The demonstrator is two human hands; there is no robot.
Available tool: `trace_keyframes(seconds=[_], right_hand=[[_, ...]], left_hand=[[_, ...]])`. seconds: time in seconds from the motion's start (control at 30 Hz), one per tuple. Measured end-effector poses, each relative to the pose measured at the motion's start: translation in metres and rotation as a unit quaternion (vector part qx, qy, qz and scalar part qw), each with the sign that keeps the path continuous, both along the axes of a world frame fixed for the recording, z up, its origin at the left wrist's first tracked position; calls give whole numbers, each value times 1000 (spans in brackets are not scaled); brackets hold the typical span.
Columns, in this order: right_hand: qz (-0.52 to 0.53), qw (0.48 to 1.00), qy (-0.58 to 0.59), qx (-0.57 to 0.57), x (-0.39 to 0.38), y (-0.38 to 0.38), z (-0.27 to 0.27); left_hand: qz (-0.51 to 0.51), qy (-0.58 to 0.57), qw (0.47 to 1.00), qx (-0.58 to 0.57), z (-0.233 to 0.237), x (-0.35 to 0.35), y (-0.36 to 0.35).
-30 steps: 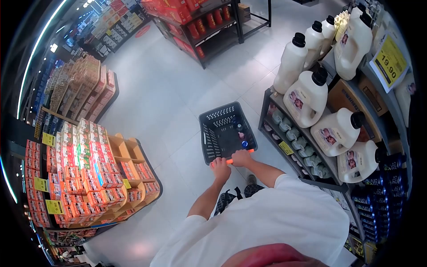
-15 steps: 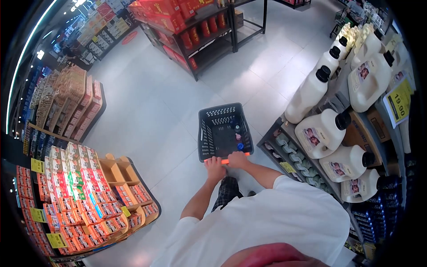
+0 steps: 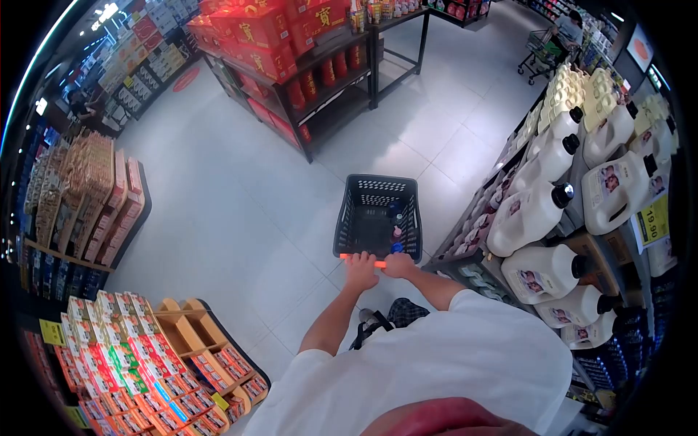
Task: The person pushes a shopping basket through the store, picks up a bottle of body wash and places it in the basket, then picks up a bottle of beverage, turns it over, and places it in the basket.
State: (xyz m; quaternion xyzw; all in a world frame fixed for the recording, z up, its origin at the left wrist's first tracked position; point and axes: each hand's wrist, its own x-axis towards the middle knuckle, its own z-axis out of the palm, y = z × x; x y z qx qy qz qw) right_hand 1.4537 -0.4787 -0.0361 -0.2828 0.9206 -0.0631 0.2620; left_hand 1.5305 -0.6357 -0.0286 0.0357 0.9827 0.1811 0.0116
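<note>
the left hand [image 3: 361, 270] is curled over the orange handle [image 3: 379, 264] of a black plastic shopping basket [image 3: 343, 218], fingers wrapped down around the bar. the right hand [image 3: 399, 265] is closed on the same handle just beside it. a short strip of orange shows between the two hands, and another bit sticks out past the left one. both arms reach forward out of a white t-shirt [image 3: 465, 349].

the basket stands on the pale tiled floor [image 3: 233, 189] straight ahead of the person, in the aisle, with its handle end nearest the body. its walls are perforated. at the bottom, toward the handle end, lie a few small items, among them a blue cap [image 3: 396, 248] and a pink-topped bottle [image 3: 397, 232]; they are too small to tell more.

just to the right of the basket runs a shelf unit [image 3: 465, 270] loaded with large white jugs [image 3: 527, 216] with black caps, and a yellow price tag [image 3: 654, 220] hangs on it. across the aisle, beyond the basket, a dark metal rack [image 3: 320, 94] carries red boxes [image 3: 262, 33]. at the lower left is a display of red and orange cartons [image 3: 120, 356] on wooden tiers, well apart from the basket. far off at the top right another person [image 3: 571, 25] stands by a cart.
</note>
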Motion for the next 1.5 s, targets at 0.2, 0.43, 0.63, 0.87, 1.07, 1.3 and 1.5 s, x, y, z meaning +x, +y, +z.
trace_keyframes(seconds=[0.2, 0.43, 0.63, 0.87, 1.07, 1.3, 1.5], right_hand=[[-41, 998, -39, 5, -74, -27, 17], [-117, 991, -28, -51, -166, -41, 8], [-178, 979, -51, -80, -243, -38, 21], [-228, 970, -40, -78, -318, -26, 15], [-280, 955, -10, -94, -376, -18, 15], [-324, 944, 7, -64, -442, 1, -2], [-361, 932, -35, -18, -495, 23, 11]], left_hand=[[-43, -8, 999, -27, -10, -90, -30], [-62, 25, 997, -25, -2, -202, -47], [-100, -49, 989, -97, 0, -299, -45], [-152, -46, 981, -110, -17, -399, -35], [-188, 7, 981, -56, -25, -471, -27], [-237, -101, 950, -175, 14, -565, 15], [-287, -185, 929, -140, 11, -645, 45]])
